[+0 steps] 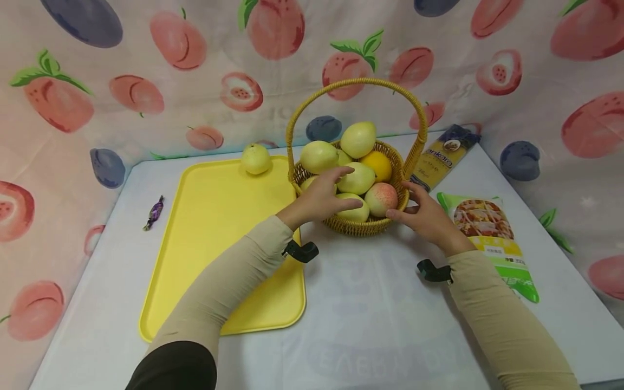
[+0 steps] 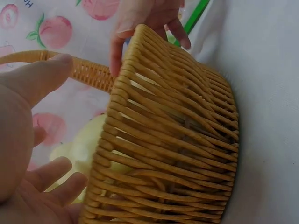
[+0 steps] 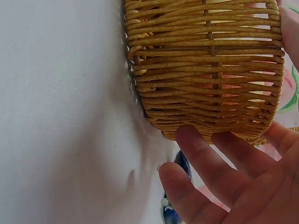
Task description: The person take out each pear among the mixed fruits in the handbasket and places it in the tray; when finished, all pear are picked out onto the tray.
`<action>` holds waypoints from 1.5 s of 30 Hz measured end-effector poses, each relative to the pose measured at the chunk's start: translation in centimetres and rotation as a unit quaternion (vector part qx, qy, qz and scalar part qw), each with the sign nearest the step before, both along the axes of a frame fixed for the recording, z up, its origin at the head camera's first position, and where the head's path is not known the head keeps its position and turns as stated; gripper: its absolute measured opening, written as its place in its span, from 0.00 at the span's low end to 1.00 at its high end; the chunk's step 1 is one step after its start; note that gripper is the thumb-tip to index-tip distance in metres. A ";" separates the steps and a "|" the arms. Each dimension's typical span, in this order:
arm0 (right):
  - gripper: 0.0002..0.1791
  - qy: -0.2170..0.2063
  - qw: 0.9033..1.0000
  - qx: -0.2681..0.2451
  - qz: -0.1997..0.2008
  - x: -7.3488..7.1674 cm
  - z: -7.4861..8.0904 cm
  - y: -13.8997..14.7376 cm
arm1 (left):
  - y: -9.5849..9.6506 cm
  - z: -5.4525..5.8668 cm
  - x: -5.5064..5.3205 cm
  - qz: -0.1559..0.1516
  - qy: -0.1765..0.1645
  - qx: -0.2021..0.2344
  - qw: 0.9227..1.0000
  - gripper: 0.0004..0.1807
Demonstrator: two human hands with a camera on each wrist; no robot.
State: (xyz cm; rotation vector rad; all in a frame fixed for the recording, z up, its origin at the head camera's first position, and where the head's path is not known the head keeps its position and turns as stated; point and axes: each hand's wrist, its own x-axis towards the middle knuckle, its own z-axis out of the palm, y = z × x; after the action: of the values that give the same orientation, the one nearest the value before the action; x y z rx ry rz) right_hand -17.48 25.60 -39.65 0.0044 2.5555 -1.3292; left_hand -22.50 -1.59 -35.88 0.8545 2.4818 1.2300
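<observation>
A woven basket (image 1: 358, 227) with a tall arched handle stands on the white table, filled with several pale yellow-green fruits (image 1: 358, 140) like pears, an orange (image 1: 377, 165) and a peach (image 1: 382, 199). My left hand (image 1: 323, 197) reaches over the basket's left side, thumb and fingers spread above the pale fruits. In the left wrist view its fingers (image 2: 51, 179) show beside the rim, near a pale fruit. My right hand (image 1: 426, 216) holds the basket's right rim, with the thumb at the rim. In the right wrist view its fingers (image 3: 201, 149) lie against the outer weave.
A yellow tray (image 1: 219, 227) lies left of the basket, one pale green fruit (image 1: 255, 158) at its far edge. A purple-wrapped candy (image 1: 154, 213) lies farther left. On the right are a yellow-and-blue packet (image 1: 439, 162) and a green food bag (image 1: 497, 244). A fruit-print curtain (image 1: 278, 32) hangs behind.
</observation>
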 end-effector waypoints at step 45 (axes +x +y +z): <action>0.59 0.001 1.000 -0.003 -0.001 0.2 0.4 -0.3 | 0.8 0.1 0.2 -0.016 0.000 0.005 1.000 0.29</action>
State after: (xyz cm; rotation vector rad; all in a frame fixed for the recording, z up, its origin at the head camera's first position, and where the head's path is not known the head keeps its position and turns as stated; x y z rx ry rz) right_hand -17.30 25.29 -39.20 0.0062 2.5542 -1.3376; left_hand -22.26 -0.83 -35.76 0.8916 2.4543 1.2335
